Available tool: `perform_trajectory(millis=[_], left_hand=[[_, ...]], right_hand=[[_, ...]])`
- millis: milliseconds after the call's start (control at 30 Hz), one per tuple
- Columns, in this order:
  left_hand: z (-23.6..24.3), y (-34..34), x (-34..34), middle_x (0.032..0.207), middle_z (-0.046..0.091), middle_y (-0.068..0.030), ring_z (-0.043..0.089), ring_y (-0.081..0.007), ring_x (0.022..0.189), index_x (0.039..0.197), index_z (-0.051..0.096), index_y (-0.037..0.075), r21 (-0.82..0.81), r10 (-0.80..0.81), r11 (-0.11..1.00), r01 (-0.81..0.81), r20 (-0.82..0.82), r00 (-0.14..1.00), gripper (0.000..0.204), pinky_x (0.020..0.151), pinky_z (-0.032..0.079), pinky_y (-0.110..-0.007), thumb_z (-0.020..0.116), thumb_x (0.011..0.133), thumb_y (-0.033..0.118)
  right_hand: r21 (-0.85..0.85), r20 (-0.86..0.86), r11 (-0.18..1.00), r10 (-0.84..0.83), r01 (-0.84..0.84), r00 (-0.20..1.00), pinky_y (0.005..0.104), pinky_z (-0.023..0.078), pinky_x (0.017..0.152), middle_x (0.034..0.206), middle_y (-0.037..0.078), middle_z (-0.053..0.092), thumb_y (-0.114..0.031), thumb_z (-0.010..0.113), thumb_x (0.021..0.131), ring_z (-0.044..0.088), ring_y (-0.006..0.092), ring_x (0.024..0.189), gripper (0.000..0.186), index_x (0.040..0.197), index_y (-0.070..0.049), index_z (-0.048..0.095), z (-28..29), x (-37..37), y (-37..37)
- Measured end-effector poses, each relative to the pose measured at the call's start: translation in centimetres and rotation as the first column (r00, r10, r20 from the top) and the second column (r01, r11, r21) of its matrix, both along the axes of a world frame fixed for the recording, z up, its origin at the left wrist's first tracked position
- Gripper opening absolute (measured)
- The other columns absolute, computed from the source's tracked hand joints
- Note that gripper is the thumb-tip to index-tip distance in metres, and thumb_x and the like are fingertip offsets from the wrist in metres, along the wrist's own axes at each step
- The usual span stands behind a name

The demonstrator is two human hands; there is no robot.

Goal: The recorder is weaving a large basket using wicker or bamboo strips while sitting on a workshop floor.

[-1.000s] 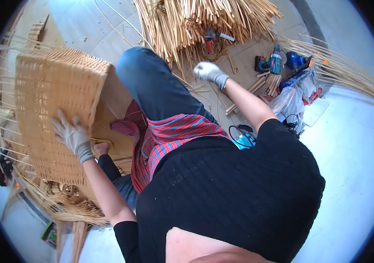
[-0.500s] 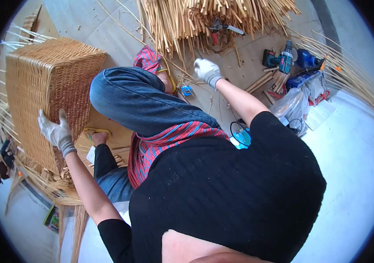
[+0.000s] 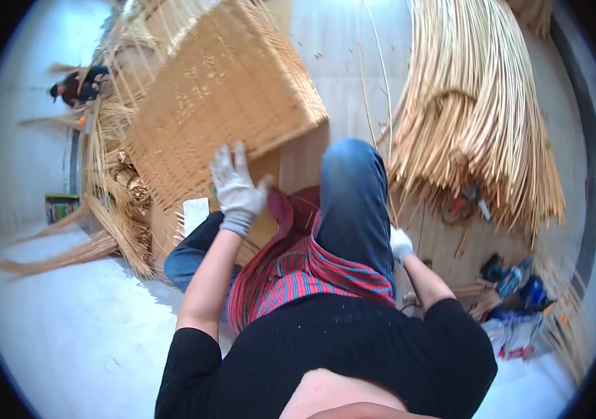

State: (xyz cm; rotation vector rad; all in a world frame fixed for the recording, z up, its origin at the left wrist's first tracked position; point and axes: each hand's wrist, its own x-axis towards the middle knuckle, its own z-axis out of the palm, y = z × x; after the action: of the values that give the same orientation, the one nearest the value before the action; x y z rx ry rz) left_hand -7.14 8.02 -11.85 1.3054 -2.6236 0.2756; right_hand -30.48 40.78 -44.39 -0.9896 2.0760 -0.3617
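Observation:
A woven wicker basket (image 3: 221,98) lies tipped on its side at the far left, its broad face toward me and slightly blurred. My left hand (image 3: 237,190), in a white glove, has its fingers spread against the lower edge of that face. My right hand (image 3: 401,244), also gloved, is low beside my raised knee, which partly covers it; its fingers do not show clearly. Thin wicker rods (image 3: 386,77) run from the far floor down past the knee toward this hand. Whether it grips them I cannot make out.
A large bundle of wicker rods (image 3: 479,105) lies at the far right, with red-handled pruning shears (image 3: 460,204) at its near end. A cordless drill (image 3: 513,278) and a blue container (image 3: 534,292) are nearer right. Loose strands (image 3: 113,241) spread out at left. Another person (image 3: 78,87) is beyond them.
My view has turned left, so the basket and the rod bundle sit farther right. My right hand has come back from beyond my knee to beside it. My left hand stays at the basket.

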Motion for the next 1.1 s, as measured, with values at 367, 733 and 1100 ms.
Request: perform_trajectory(millis=[367, 733, 1100], left_hand=[[0.1, 5.6, 2.7, 0.157, 0.026, -0.0278, 0.02, -0.0449, 0.148, 0.153, 0.036, 0.013, 0.255, 0.053, 0.966, -0.039, -0.047, 0.997, 0.089, 0.122, 0.014, -0.054, 0.076, 0.078, 0.039], [8.7, 5.6, 0.3, 0.089, 0.061, -0.0027, 0.059, -0.0096, 0.074, 0.113, 0.057, 0.005, 0.423, 0.386, 0.284, 0.861, -0.872, 0.301, 0.024, 0.065, 0.051, -0.026, 0.069, 0.094, 0.013], [14.9, -5.0, 7.6, 0.083, 0.065, -0.0045, 0.064, -0.0141, 0.067, 0.104, 0.06, 0.005, 0.313, 0.578, 0.497, 0.809, -0.815, -0.04, 0.021, 0.061, 0.053, -0.027, 0.062, 0.1, 0.026]], right_hand=[[-0.308, 0.425, 0.613, -0.596, 0.727, 0.682, 0.0268, 0.052, 0.056, 0.086, 0.004, 0.063, -0.016, 0.051, 0.098, 0.059, 0.0114, 0.069, 0.013, 0.099, -0.006, 0.06, 21.9, -5.3, -0.8], [-0.652, 0.427, 0.748, 0.226, 0.125, 0.876, 0.0267, 0.052, 0.08, 0.099, 0.004, 0.06, -0.01, 0.08, 0.082, 0.06, 0.0123, 0.091, 0.043, 0.113, -0.005, 0.05, 44.7, 7.4, -18.9], [-0.468, -0.183, 0.717, 0.493, -0.516, 0.851, 0.0436, 0.051, 0.078, 0.083, 0.016, 0.066, -0.029, 0.057, 0.096, 0.064, 0.0366, 0.086, 0.025, 0.089, -0.007, 0.065, 42.4, 4.4, -23.4]])
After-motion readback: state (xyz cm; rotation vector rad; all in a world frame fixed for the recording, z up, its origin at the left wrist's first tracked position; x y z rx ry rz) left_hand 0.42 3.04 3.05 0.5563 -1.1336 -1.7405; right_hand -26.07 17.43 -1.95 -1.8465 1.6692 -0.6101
